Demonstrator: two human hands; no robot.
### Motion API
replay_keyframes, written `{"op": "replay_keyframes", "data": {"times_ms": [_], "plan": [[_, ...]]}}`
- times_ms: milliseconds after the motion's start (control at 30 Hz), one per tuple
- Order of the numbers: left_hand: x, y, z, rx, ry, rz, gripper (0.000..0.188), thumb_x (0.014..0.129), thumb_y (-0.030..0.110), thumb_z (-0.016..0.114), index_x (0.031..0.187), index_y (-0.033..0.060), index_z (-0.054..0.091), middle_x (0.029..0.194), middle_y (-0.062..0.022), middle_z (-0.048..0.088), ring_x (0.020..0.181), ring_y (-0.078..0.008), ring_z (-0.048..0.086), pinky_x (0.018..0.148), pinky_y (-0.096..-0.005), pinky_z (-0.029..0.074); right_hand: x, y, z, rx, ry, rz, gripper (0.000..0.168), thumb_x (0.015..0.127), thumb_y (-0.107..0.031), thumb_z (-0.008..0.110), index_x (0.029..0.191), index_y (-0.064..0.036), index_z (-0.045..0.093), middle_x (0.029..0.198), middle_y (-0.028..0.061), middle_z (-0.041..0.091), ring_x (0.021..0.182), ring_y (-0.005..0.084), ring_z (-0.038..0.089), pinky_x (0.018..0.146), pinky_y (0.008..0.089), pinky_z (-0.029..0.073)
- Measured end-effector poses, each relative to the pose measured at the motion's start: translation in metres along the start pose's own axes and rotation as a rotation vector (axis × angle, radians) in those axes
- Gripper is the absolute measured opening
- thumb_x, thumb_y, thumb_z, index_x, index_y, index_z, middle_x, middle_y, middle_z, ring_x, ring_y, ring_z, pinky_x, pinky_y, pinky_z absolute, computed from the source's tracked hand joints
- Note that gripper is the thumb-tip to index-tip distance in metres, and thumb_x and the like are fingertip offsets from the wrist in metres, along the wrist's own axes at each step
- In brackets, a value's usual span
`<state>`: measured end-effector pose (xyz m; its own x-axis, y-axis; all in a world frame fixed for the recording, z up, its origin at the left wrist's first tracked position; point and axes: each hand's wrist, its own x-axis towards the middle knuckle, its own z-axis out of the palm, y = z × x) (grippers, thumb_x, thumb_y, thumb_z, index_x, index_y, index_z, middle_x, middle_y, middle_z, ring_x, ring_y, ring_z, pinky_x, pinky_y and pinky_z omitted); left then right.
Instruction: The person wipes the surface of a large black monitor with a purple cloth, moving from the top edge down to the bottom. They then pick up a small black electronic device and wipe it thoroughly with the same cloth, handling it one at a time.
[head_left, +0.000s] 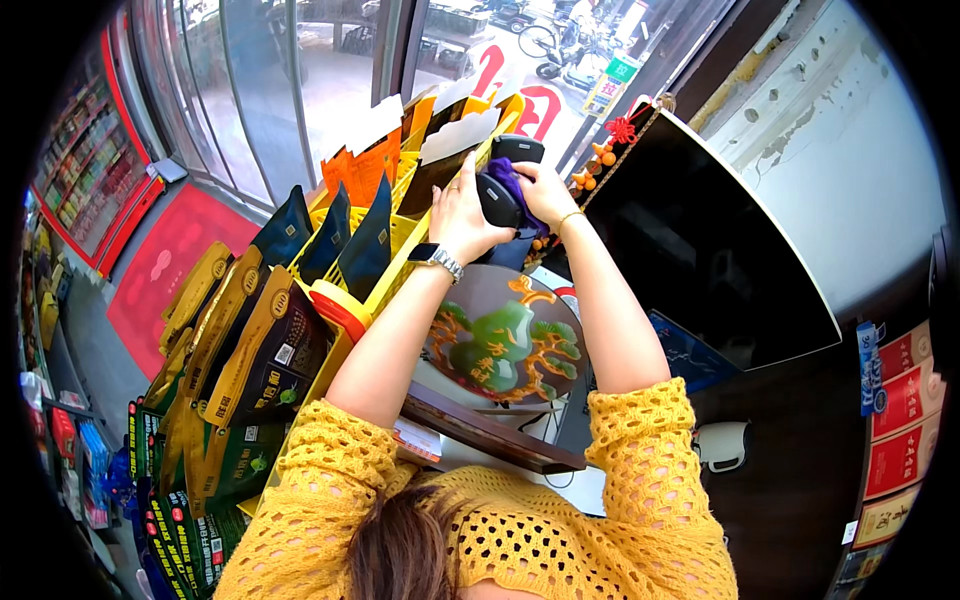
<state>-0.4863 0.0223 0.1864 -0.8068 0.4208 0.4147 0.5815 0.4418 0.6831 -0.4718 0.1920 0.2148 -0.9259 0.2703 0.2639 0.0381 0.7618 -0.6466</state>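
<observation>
My left hand (463, 215), with a watch on its wrist, grips a black rounded device (498, 202), perhaps a speaker. The fingers lie along its upper left side and the thumb is at its lower edge. From the right, my right hand (547, 193) holds a crumpled purple cloth (511, 178) against this device. A similar black device (517, 148) stands just behind it, close to the right fingertips. Below my hands is a round decorative plaque (491, 341) with a green gourd and pine trees in relief. The undersides of both devices are hidden.
Yellow plastic baskets (409, 244) of snack pouches (259, 360) line the left side. A large dark-screened monitor (701, 240) stands at right, with a beaded hanging ornament (600, 157) at its edge. Glass doors (262, 90) are ahead. A white mug (724, 446) sits at lower right.
</observation>
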Motion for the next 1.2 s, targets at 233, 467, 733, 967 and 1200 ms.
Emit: {"op": "replay_keyframes", "data": {"times_ms": [233,467,733,967,1200], "plan": [[-0.002,0.004,0.007,0.005,0.015,-0.007,0.123,0.053,0.034,0.087,0.148,0.0058,0.015,0.128,-0.0247,0.054,0.122,-0.0362,0.052,0.11,-0.0597,0.027,-0.043,0.014,-0.023,-0.045,0.071,0.058,0.034,0.081,0.005,0.054,0.113,0.0,0.064,0.111,0.0222,0.065,0.106,0.0344,0.062,0.094,0.0379,0.047],[-0.028,0.008,-0.008,-0.079,0.173,0.154,0.104,0.059,0.023,0.089,0.142,0.0033,0.03,0.138,-0.0224,0.045,0.126,-0.0364,0.046,0.107,-0.0524,0.033,-0.11,-0.054,-0.059,0.203,0.217,-0.324,0.034,0.081,0.01,0.045,0.106,-0.001,0.066,0.108,0.0169,0.064,0.104,0.0326,0.061,0.093,0.0336,0.046],[-0.166,0.064,-0.075,-0.302,-0.223,0.416,0.013,0.07,0.0,0.074,0.081,0.0062,0.07,0.112,-0.0124,0.065,0.107,-0.0285,0.061,0.092,-0.0376,0.048,-0.315,-0.004,-0.093,1.356,-0.156,0.298,0.026,0.086,-0.021,0.053,0.091,0.003,0.063,0.095,0.0099,0.064,0.089,0.0168,0.06,0.084,0.0293,0.048],[-0.341,0.031,-0.118,-0.406,-0.768,-0.641,0.021,0.084,0.008,0.069,0.104,0.0014,0.068,0.097,-0.0123,0.068,0.086,-0.0179,0.068,0.074,-0.0296,0.054,-0.554,0.043,-0.097,0.979,-0.217,0.909,0.022,0.086,-0.013,0.062,0.103,0.0,0.068,0.095,0.0072,0.067,0.087,0.0133,0.062,0.079,0.0254,0.049],[-0.416,0.003,-0.12,-0.003,-1.269,-0.637,0.019,0.086,0.016,0.065,0.098,0.0023,0.069,0.094,-0.0141,0.068,0.078,-0.0243,0.068,0.069,-0.0337,0.054,-0.711,0.051,-0.091,-0.059,-1.092,1.029,0.039,0.087,-0.031,0.062,0.114,-0.002,0.065,0.111,0.0089,0.069,0.093,0.0133,0.062,0.082,0.031,0.05]]}}
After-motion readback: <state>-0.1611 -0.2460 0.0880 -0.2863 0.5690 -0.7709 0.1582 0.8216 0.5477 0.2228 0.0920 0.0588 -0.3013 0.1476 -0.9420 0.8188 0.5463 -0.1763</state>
